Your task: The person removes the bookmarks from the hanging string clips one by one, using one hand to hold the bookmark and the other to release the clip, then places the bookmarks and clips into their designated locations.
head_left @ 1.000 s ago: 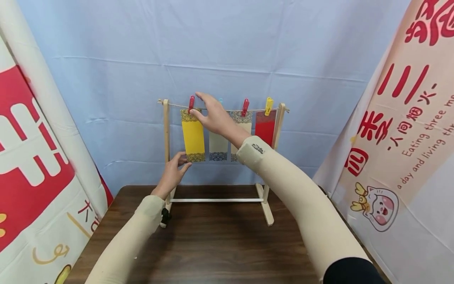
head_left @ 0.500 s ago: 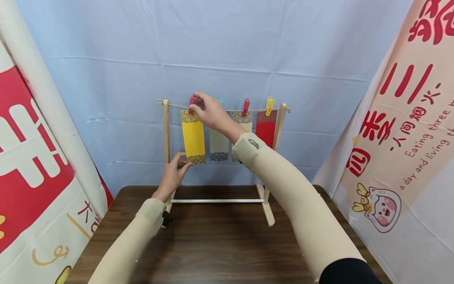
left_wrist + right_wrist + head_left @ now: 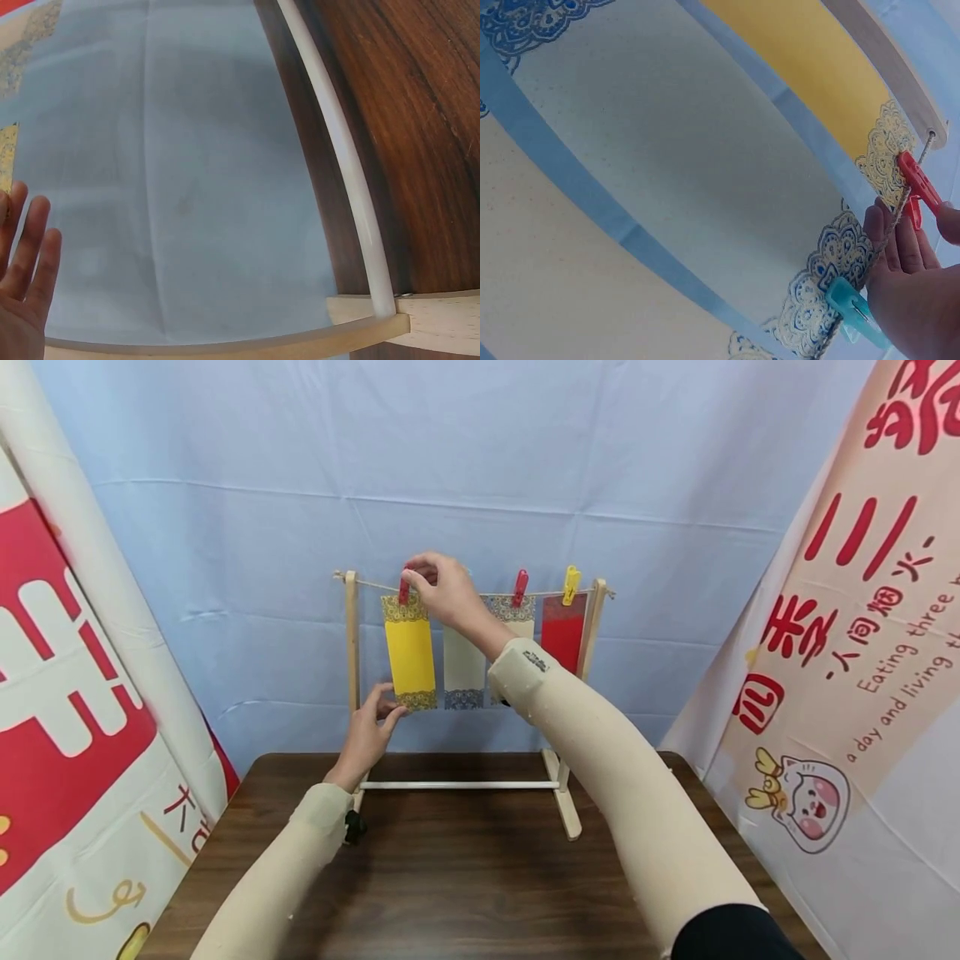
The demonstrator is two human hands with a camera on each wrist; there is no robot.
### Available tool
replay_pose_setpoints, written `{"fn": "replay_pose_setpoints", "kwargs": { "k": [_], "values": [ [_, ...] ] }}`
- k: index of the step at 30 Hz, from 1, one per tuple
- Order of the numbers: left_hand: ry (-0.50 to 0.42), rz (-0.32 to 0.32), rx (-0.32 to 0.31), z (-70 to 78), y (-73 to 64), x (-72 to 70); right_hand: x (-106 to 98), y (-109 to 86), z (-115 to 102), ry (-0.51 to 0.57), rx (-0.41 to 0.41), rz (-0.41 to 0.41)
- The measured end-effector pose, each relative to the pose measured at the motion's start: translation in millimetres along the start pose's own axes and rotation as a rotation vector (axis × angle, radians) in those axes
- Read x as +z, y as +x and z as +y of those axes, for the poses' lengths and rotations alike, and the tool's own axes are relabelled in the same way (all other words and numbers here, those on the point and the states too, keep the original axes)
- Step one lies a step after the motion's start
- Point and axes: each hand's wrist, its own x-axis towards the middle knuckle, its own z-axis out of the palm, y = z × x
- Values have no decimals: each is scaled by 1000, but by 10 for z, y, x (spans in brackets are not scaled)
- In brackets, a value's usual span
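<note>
A yellow card (image 3: 410, 656) with a lace-patterned border hangs from the string at the left end of a wooden rack (image 3: 352, 643). My left hand (image 3: 365, 735) pinches its lower left corner between thumb and fingers; in the left wrist view only the card's patterned edge (image 3: 7, 157) shows beside that hand. Up at the string, my right hand (image 3: 450, 597) pinches the handles of a red clothespin (image 3: 919, 187) that sits on the card's top border. Right of it hangs a pale grey card (image 3: 675, 142) under a light blue clothespin (image 3: 855, 309), partly hidden by the hand in the head view.
Farther right hang a cream card (image 3: 522, 625) with a second red clothespin (image 3: 520, 587) and a red card (image 3: 562, 635) with a yellow clothespin (image 3: 572, 585). The rack's white crossbar (image 3: 457, 785) lies low over the brown table (image 3: 465, 877). A blue cloth (image 3: 465, 460) hangs behind.
My right hand has moved up onto the red clothespin, thumb and fingers closing round its handles. My left hand stays at the yellow card's lower corner.
</note>
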Motion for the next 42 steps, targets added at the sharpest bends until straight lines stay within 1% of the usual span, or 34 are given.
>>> {"fn": "replay_pose_setpoints", "kwargs": {
  "k": [7,13,16,26,31,37,42],
  "values": [
    [-13,13,26,3,-39,-37,42,-16,35,48,-95,68],
    [-9,30,42,-38,-72,-44,101,-38,73,117,-176,125],
    [-25,31,44,-52,-82,-42,113,-51,100,126,-218,158],
    [-46,32,48,-59,-118,-61,172,-72,137,163,-308,293],
    [-47,39,51,-59,-129,-62,182,-69,129,180,-340,318],
    [-55,33,46,-53,-142,-63,178,-93,125,200,-360,347],
    [-52,32,39,-66,-176,-64,193,-145,115,211,-386,343]
  ]
}}
